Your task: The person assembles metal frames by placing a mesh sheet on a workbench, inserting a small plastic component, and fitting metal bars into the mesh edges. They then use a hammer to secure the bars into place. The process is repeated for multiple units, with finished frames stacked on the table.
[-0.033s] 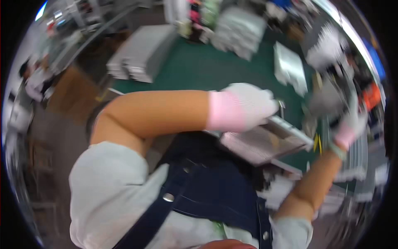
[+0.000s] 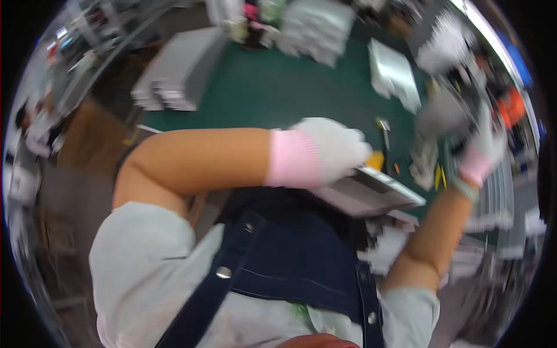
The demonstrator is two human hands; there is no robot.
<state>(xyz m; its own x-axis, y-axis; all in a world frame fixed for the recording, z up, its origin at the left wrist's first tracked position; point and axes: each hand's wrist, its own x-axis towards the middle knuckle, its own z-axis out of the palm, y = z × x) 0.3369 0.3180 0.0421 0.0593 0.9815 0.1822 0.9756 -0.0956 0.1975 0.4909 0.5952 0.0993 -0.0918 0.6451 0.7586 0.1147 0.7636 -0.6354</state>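
Note:
My left hand, in a white knit glove with a pink cuff, reaches across in front of my chest. Its fingers are curled over the upper left edge of a shallow, light grey box-like panel, tilted close to my apron. A yellow object shows just past the fingertips; whether they touch it I cannot tell. My right hand, gloved alike, is out at the far right, blurred, with fingers stretched away from me. It appears empty. Grey parts lie to its left.
A green tabletop carries stacked grey panels, silvery wrapped pieces and a shiny sheet. A metal-shafted tool lies beyond the panel. Orange material is at the right. Another person is at the far left.
The whole view has shifted, with the table's things sliding left and slightly up. The panel now shows less of its patterned face. The yellow object has come into sight beside my left hand.

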